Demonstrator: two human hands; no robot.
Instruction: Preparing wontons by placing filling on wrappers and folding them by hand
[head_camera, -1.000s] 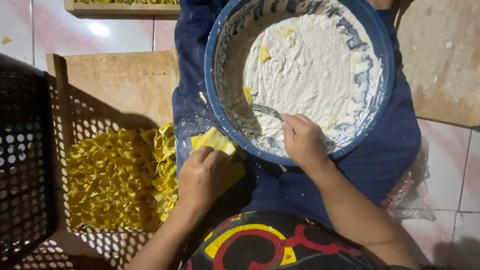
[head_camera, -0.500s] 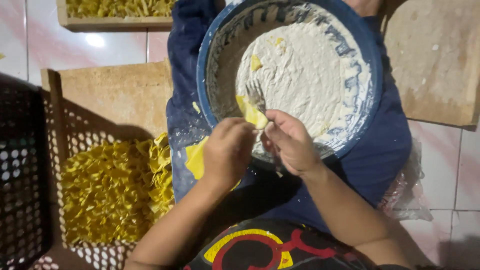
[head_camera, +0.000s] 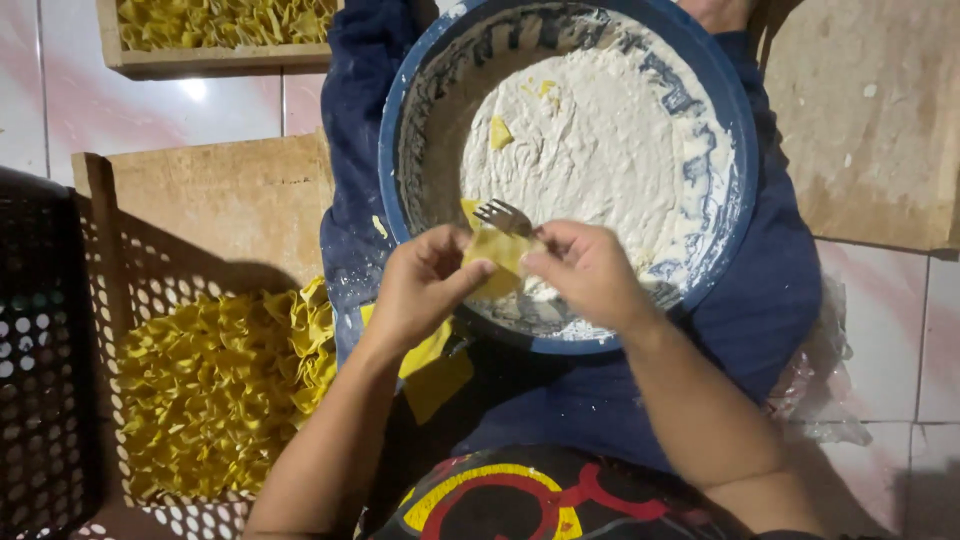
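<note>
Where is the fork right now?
In the head view, the fork sits at the near rim of the blue bowl, its tines just above the yellow wrapper pinched between the left hand and right hand.

A blue plastic bowl (head_camera: 735, 170) is holding matt white paste; a shiny metal fork (head_camera: 503, 215) is gleaming; rough wooden boards (head_camera: 220, 200) are lying on glossy tiles (head_camera: 150, 110).
</note>
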